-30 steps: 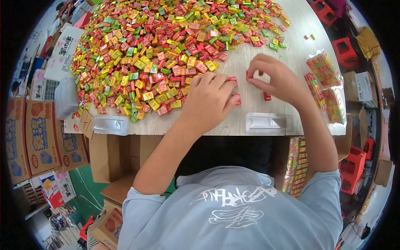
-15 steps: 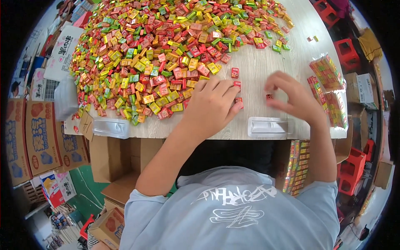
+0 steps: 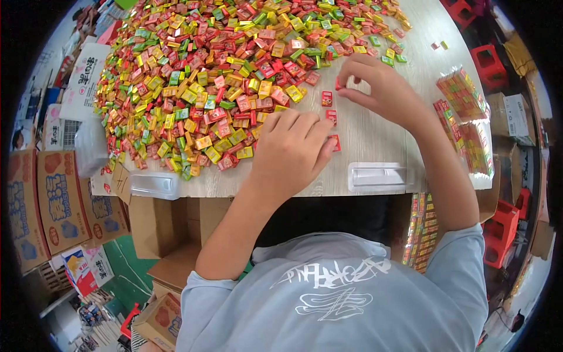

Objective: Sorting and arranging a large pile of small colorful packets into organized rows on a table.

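A heap of small red, yellow, green and orange candy boxes (image 3: 217,76) covers the left and far part of the table. To its right, three red boxes stand in a loose column, with the top red box (image 3: 327,98) fully showing. My left hand (image 3: 290,146) lies palm down beside that column, fingers a little apart and bent, thumb near the lowest red box (image 3: 335,142). Its fingertips partly cover the middle box (image 3: 331,115). Above and right of the column, my right hand (image 3: 378,91) pinches a small red box (image 3: 338,83) between thumb and fingers.
Clear plastic trays lie at the near edge, one on the left (image 3: 153,185) and one on the right (image 3: 377,175). Wrapped box packs (image 3: 463,100) stand at the table's right. Cardboard boxes (image 3: 158,226) sit below the near edge. Red stools (image 3: 488,63) stand at right.
My right hand has moved up and left from the bare table toward the top of the red column, carrying a small red box. My left hand has stayed nearly in place.
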Demonstrator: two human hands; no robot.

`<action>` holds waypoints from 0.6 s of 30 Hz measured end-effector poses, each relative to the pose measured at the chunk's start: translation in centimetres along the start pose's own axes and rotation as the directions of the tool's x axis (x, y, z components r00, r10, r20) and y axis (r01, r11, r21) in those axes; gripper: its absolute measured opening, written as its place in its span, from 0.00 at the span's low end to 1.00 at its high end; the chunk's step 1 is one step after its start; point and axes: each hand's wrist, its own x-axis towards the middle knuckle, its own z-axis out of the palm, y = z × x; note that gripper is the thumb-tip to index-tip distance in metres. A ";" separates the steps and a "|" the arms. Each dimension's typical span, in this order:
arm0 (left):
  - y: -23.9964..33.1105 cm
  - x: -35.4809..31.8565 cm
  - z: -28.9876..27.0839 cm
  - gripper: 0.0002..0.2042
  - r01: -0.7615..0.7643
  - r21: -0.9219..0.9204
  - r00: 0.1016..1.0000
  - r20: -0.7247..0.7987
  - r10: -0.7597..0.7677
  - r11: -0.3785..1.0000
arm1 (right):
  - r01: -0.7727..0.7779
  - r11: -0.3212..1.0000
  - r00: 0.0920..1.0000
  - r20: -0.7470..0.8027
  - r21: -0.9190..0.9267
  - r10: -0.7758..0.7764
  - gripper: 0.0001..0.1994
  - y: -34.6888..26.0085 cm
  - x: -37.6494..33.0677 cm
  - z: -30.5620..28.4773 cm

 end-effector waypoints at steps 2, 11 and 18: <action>0.1 -0.5 -0.4 0.13 -0.008 0.028 0.999 -0.037 0.009 1.000 | -0.015 1.000 0.997 0.077 -0.021 0.017 0.07 0.6 1.1 0.9; -1.6 1.5 -1.9 0.12 0.130 0.336 0.990 -0.090 -0.106 0.933 | -0.036 0.973 0.997 -0.076 -0.228 0.019 0.08 1.7 2.4 1.3; -2.7 2.9 -0.4 0.14 0.112 0.501 0.984 0.065 -0.167 0.858 | -0.079 0.923 0.989 -0.149 -0.377 0.024 0.10 2.5 2.3 3.0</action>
